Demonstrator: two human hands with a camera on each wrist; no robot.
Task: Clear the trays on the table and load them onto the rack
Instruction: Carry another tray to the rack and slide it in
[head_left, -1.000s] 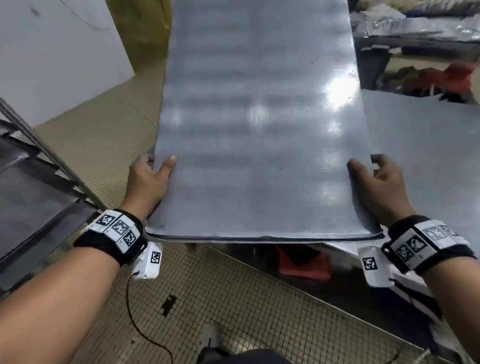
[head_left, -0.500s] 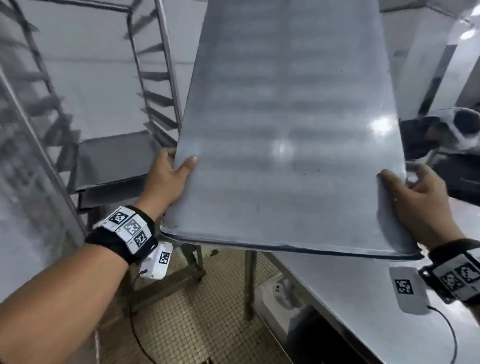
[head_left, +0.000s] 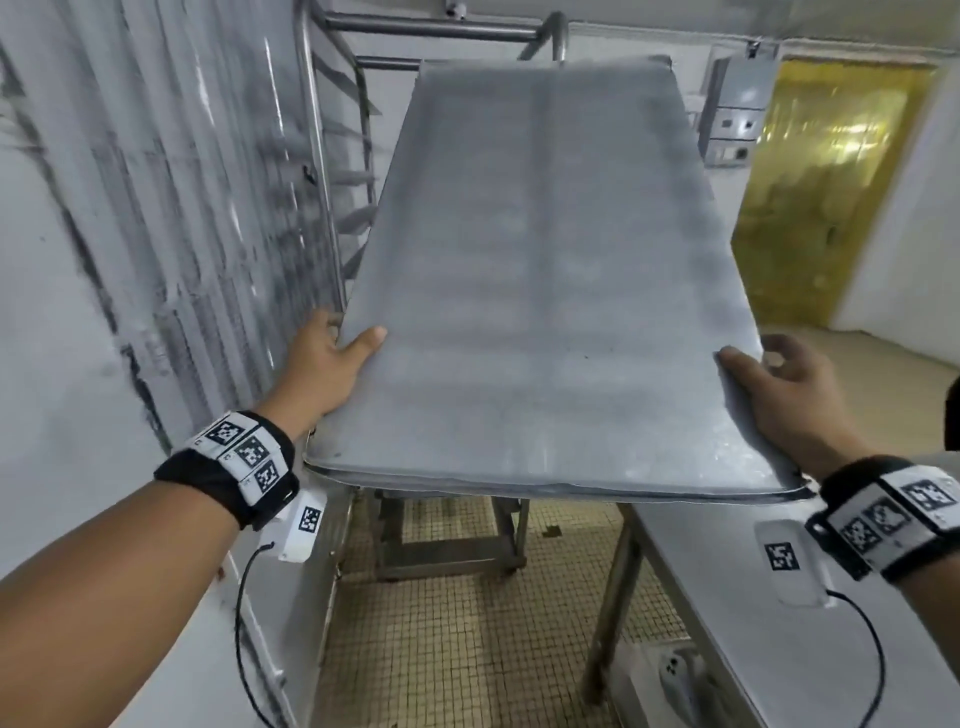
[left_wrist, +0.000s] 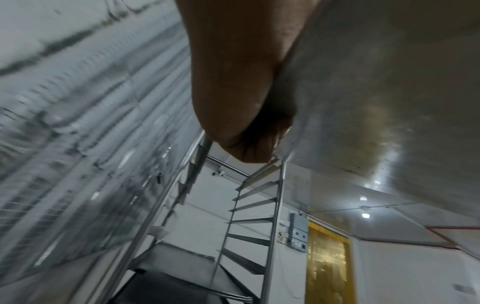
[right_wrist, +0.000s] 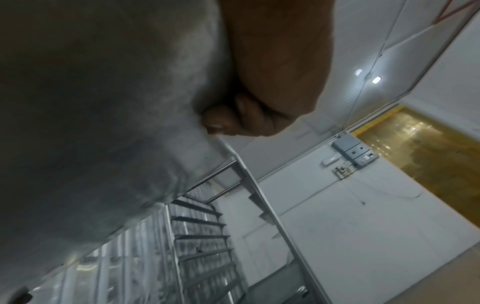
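Both hands grasping tray (head_left: 540, 291) edges, left hand (head_left: 324, 364), right hand (head_left: 795, 395), wrist views reveal rack (left_wrist: 249, 216) rungs beneath

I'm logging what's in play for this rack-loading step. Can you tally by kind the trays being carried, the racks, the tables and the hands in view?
Trays in the hands: 1, the tray
Racks: 1, the rack
Tables: 1, the table
Hands: 2, left hand and right hand, gripping the tray's side edges
Total: 5

Rack (head_left: 332, 171) uprights and table (head_left: 727, 597) flanking tray (head_left: 545, 291).
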